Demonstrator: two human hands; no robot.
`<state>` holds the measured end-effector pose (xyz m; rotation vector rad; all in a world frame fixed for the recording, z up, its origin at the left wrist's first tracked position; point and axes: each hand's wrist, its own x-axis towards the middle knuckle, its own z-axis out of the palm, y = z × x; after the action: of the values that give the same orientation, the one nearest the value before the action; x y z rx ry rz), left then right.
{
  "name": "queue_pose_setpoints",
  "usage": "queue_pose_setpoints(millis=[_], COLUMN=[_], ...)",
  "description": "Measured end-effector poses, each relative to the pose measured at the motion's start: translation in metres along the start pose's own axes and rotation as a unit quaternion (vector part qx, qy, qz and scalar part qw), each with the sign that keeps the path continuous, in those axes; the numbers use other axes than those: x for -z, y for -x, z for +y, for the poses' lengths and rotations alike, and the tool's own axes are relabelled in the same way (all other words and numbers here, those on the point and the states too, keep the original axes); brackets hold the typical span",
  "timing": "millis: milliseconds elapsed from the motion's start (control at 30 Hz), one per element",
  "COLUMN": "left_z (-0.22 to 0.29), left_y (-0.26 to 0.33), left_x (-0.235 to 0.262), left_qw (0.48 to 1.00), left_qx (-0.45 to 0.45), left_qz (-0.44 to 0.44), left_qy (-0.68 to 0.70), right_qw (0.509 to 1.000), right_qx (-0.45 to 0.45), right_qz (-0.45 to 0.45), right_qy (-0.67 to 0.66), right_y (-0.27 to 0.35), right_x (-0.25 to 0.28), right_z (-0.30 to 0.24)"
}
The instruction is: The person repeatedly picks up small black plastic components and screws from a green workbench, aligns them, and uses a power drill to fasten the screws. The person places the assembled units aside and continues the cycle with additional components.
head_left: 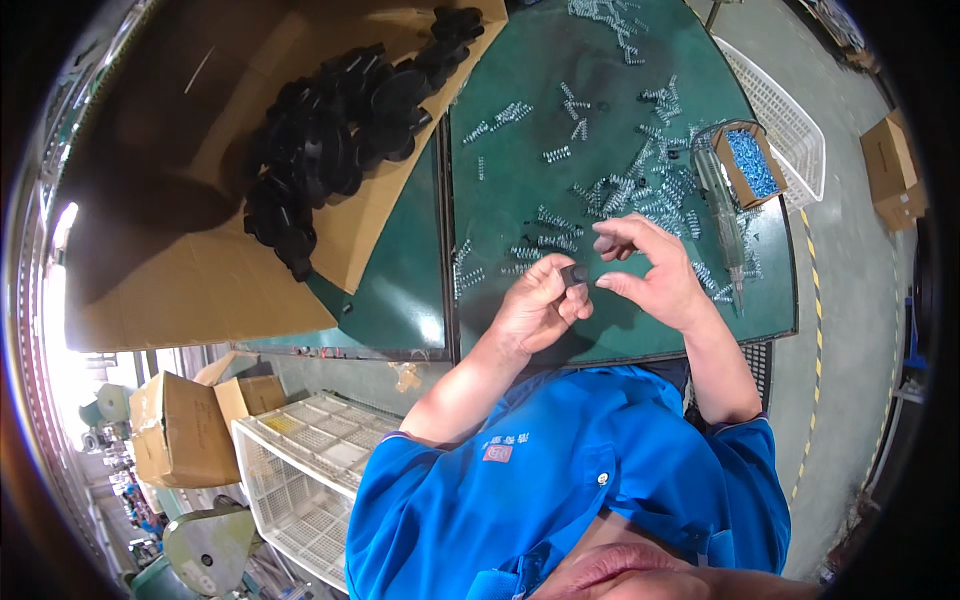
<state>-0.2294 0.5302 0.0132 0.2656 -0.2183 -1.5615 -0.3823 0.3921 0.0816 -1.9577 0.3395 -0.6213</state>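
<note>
Between the thumb and fingers of my left hand (537,309) is a small black plastic part (573,275), held just above the near part of the green table. Close by on its right, my right hand (655,272) has its thumb and fingers apart, with nothing visible between them. Metal coil springs (640,190) lie loose in heaps just beyond both hands. A few more springs (464,272) are scattered to the left of my left hand.
At the left, a large cardboard box (390,215) holds a pile of black plastic parts (325,130). An electric screwdriver (722,205) lies on the green table (520,55) at the right, beside a small box of blue screws (768,192). White plastic crates (800,130) stand beyond the table's edge.
</note>
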Motion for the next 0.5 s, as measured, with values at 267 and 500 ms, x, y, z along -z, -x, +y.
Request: queue_pose_setpoints(millis=[267,500], left_z=[0.013,0.03], left_y=[0.014,0.026], left_x=[0.009,0.022], left_qw=[0.985,0.971], left_qx=[-0.14,-0.155], left_qz=[0.008,0.037], left_qy=[-0.097,-0.176], right_qw=[0.999,0.999], right_qx=[-0.001,0.029], right_qz=[0.037,0.036], right_qy=[-0.027,0.009], right_y=[-0.012,-0.02], right_x=[-0.042,-0.059], right_z=[-0.023,-0.017])
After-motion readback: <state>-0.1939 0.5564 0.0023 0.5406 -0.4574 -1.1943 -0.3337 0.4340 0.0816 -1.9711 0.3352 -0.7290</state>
